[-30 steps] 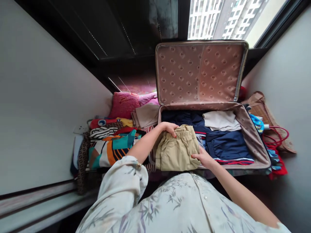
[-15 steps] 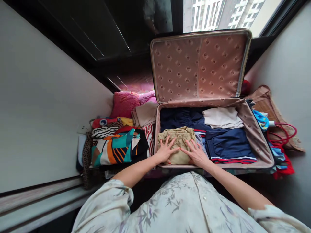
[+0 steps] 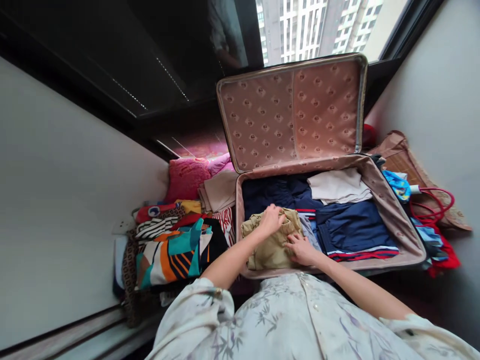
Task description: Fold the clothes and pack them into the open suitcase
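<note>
Folded khaki trousers (image 3: 268, 246) with a gathered waistband lie in the front left corner of the open suitcase (image 3: 408, 250). My left hand (image 3: 272, 220) is at their far edge, fingers curled into the waistband. Lower and to the right, my right hand (image 3: 303, 250) rests on the trousers with its fingers apart and slightly bent. A pale grey-blue folded garment (image 3: 309, 232) shows beside them. Navy trousers (image 3: 356, 227) with red and white stripes fill the right side. Behind are more navy clothes (image 3: 270, 192) and a folded off-white garment (image 3: 339, 186).
The suitcase's pink-lined lid (image 3: 292, 110) stands upright against the window. On the left are a pile of colourful clothes (image 3: 172, 255), folded beige cloth (image 3: 221, 190) and a pink cushion (image 3: 187, 175). A red cable (image 3: 437, 210) and bright clothes (image 3: 444, 252) lie at the right.
My left hand has moved up from lying spread on the khaki trousers to their far waistband, fingers now curled. My right hand's fingers have bent. The view has shifted and tilted slightly.
</note>
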`<state>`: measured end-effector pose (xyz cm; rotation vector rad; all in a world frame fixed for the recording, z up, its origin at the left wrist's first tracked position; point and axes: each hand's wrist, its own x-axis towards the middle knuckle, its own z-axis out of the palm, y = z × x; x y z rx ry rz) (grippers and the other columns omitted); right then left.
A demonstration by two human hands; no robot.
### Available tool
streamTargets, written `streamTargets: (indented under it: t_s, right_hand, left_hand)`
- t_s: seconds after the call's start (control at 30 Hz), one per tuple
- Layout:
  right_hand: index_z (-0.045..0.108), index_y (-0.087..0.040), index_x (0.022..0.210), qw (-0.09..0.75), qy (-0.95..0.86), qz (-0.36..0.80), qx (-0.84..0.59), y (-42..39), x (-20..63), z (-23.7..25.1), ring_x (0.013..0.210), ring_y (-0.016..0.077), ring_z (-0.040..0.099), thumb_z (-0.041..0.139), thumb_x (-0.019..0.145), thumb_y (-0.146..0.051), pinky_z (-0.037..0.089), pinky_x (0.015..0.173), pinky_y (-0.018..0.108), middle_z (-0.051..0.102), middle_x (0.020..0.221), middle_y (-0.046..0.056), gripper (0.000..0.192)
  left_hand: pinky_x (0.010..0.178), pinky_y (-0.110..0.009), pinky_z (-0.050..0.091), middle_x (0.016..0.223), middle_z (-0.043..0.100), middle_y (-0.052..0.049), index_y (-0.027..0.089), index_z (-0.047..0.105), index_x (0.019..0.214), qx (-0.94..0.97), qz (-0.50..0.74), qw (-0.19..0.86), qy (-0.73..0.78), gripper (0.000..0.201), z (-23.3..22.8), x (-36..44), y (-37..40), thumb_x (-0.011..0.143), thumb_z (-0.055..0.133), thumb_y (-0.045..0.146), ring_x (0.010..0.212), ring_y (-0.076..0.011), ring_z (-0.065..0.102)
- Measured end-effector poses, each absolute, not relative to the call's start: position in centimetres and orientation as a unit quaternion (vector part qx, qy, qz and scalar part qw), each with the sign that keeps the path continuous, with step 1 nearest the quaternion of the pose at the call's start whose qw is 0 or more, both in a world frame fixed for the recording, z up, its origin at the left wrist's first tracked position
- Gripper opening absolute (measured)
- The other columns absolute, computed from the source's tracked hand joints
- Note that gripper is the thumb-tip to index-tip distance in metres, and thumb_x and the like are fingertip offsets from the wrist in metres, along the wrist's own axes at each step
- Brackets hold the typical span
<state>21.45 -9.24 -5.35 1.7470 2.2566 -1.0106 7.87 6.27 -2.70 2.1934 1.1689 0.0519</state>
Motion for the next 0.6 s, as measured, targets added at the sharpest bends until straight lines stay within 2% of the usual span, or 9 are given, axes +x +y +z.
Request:
streamTargets:
  t_s: [0.1, 0.17, 0.27, 0.5, 0.6]
  right_hand:
    - [0.064, -0.027, 0.136, 0.007, 0.710, -0.363, 0.603, -9.3, 22.0, -5.0, 0.126, 0.0339, 0.054, 0.064, 0.087, -0.028, 0.046, 0.098, 0.047, 0.061, 0.138, 0.014, 0.049]
    - [0.063, -0.025, 0.137, -0.033, 0.687, -0.388, 0.613, -9.8, 22.7, -5.0, 0.122, 0.0308, 0.058, 0.060, 0.089, -0.027, 0.047, 0.098, 0.043, 0.064, 0.131, 0.014, 0.048]
    - [0.062, -0.022, 0.139, -0.098, 0.641, -0.426, 0.630, -10.8, 24.1, -5.3, 0.117, 0.0282, 0.062, 0.058, 0.090, -0.027, 0.047, 0.100, 0.039, 0.067, 0.126, 0.015, 0.049]
    - [0.070, -0.018, 0.127, -0.248, 0.542, -0.473, 0.649, -10.0, 25.8, -6.1, 0.101, 0.0278, 0.070, 0.058, 0.087, -0.029, 0.054, 0.093, 0.042, 0.074, 0.116, 0.016, 0.043]
    - [0.072, -0.019, 0.121, -0.332, 0.508, -0.477, 0.635, -7.6, 25.7, -6.2, 0.093, 0.0261, 0.071, 0.058, 0.087, -0.036, 0.058, 0.088, 0.043, 0.076, 0.106, 0.012, 0.041]
  left_hand:
    - [0.111, -0.049, 0.045, 0.141, 0.057, -0.018, 0.015, 0.062, 0.135, 0.769, 0.074, 0.376, 0.512, 0.047, -3.1, 12.3, 10.5, 0.096, 0.067, 0.039, 0.131, -0.0318, 0.055]
    - [0.104, -0.050, 0.052, 0.139, 0.058, -0.015, 0.016, 0.059, 0.136, 0.754, 0.078, 0.397, 0.518, 0.047, -3.9, 13.9, 12.1, 0.096, 0.068, 0.040, 0.124, -0.0291, 0.060]
    - [0.096, -0.045, 0.057, 0.132, 0.061, -0.014, 0.014, 0.061, 0.132, 0.737, 0.087, 0.426, 0.518, 0.043, -4.9, 14.4, 13.3, 0.097, 0.068, 0.038, 0.115, -0.0258, 0.064]
    - [0.094, -0.045, 0.058, 0.130, 0.063, -0.011, 0.016, 0.061, 0.131, 0.664, 0.157, 0.482, 0.549, 0.041, -4.1, 10.2, 16.5, 0.098, 0.065, 0.040, 0.112, -0.0249, 0.065]
    - [0.091, -0.042, 0.058, 0.120, 0.070, -0.011, 0.015, 0.065, 0.126, 0.576, 0.228, 0.550, 0.560, 0.039, -3.2, 6.4, 16.5, 0.096, 0.068, 0.040, 0.103, -0.0226, 0.069]
